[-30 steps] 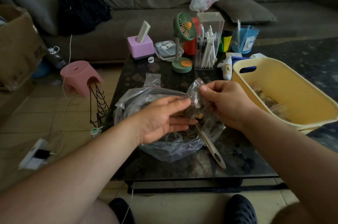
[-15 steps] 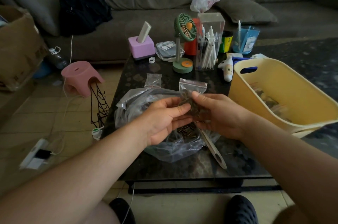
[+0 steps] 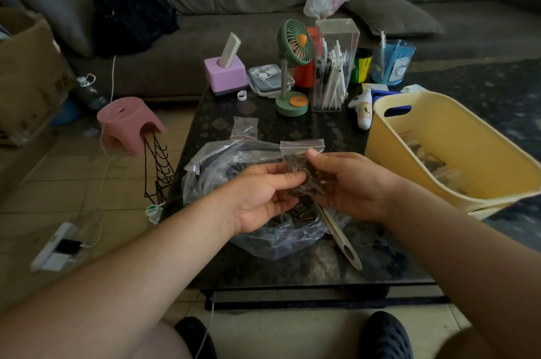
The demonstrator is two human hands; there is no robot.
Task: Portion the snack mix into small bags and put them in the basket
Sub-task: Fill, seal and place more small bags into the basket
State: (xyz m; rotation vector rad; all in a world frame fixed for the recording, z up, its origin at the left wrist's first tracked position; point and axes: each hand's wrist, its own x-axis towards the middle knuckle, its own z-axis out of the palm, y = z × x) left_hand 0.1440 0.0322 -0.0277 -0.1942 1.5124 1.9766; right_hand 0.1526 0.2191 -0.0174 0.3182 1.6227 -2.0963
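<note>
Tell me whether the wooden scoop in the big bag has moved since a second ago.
No. The wooden scoop lies as before, its handle end near the table's front edge.

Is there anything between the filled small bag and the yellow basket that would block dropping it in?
Nothing visible. Both hands, left hand and right hand, hold the small bag above the big bag. The basket sits open-topped just to the right, with bare table between.

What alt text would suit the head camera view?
Both hands, left hand and right hand, hold a small filled bag above a large snack bag on a dark table; a yellow basket stands at right.
</note>
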